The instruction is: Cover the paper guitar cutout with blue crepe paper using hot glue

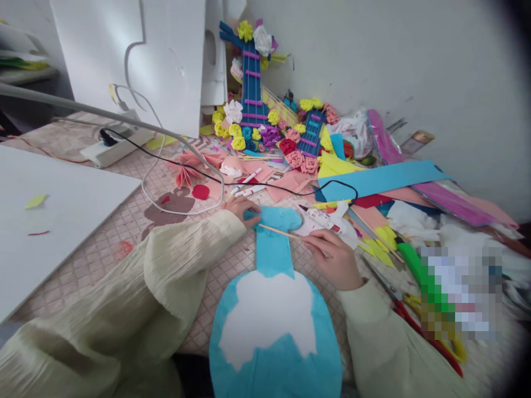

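A guitar-shaped cutout (276, 254) covered in blue crepe paper lies before me, its neck pointing away. On its round body a ragged patch of white (269, 304) shows between the blue edges. My left hand (244, 213) grips the left edge of the head end, fingers bent; their undersides are hidden. Between the fingers of my right hand (334, 258) is a thin wooden stick (280, 231), slanting across the upper neck with its tip near my left fingers. Just beyond my right hand lies a white glue gun (327, 218).
Decorated blue paper guitars (252, 88) with paper flowers lean at the back. Scissors (427, 337) and a green-handled tool (410, 268) lie on the right. A grey cable (182, 132) loops from a power strip (118, 146); a white board (62, 210) fills the left. Paper scraps surround the work.
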The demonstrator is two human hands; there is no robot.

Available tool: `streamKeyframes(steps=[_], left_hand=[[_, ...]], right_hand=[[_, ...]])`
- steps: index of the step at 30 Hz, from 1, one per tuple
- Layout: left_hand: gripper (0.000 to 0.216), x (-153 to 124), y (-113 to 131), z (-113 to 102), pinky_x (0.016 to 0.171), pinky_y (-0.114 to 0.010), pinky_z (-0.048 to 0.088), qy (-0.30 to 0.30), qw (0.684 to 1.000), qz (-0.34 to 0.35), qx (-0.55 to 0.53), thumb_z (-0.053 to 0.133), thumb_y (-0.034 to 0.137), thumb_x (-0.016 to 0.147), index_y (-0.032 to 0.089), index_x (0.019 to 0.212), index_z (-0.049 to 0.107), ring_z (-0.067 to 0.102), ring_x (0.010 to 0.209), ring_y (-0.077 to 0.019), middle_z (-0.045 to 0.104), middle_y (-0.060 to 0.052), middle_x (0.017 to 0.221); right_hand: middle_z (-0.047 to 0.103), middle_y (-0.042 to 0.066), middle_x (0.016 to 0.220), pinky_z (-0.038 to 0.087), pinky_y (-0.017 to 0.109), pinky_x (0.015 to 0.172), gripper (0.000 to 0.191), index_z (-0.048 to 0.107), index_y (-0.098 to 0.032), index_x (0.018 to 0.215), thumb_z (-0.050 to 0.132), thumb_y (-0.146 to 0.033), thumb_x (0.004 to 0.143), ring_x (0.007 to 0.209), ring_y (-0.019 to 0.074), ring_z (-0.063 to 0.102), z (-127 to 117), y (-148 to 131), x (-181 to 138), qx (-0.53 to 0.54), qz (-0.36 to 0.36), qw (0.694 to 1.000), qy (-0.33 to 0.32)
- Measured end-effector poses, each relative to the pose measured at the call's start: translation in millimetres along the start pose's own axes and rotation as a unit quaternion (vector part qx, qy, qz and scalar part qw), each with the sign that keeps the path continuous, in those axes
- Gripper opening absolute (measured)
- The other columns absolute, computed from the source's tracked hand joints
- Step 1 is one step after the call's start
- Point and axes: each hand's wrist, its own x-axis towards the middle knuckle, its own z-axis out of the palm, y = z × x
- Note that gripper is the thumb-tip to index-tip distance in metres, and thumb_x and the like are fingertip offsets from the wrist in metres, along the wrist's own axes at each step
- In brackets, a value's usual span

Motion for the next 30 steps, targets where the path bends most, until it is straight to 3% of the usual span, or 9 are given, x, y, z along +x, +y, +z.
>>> streamKeyframes(steps=[17,24,30], left_hand=[[0.028,-0.4,-1.4,-4.1,0.087,-0.040,0.036,-0.019,0.999,0.027,-0.003,0.059,0.041,0.068,0.022,0.087,0.065,0.053,0.090,-0.0213,0.063,-0.003,0.092],[0.025,0.1,4.3,-7.7,0.084,-0.039,0.038,-0.016,1.000,0.004,0.004,0.062,0.037,0.065,0.022,0.086,0.066,0.054,0.089,-0.0214,0.063,-0.003,0.087],[0.024,-0.7,3.5,-9.3,0.084,-0.038,0.039,-0.013,1.000,0.010,0.008,0.061,0.036,0.067,0.022,0.085,0.066,0.055,0.087,-0.0202,0.064,-0.003,0.088]], right_hand=[[0.060,0.004,0.079,0.048,0.028,0.067,0.018,0.064,-0.021,0.086,0.049,-0.013,0.081,0.076,0.0145,0.056,-7.2,3.5,-2.6,0.032,0.003,0.999,-0.017],[0.061,0.004,0.080,0.048,0.028,0.069,0.017,0.064,-0.020,0.084,0.048,-0.015,0.082,0.076,0.0144,0.057,-8.0,5.6,-2.5,0.050,0.004,0.998,-0.029],[0.060,0.004,0.079,0.048,0.026,0.063,0.015,0.064,-0.019,0.085,0.049,-0.017,0.082,0.073,0.0136,0.056,-18.3,3.4,-5.3,0.081,0.031,0.996,-0.003]])
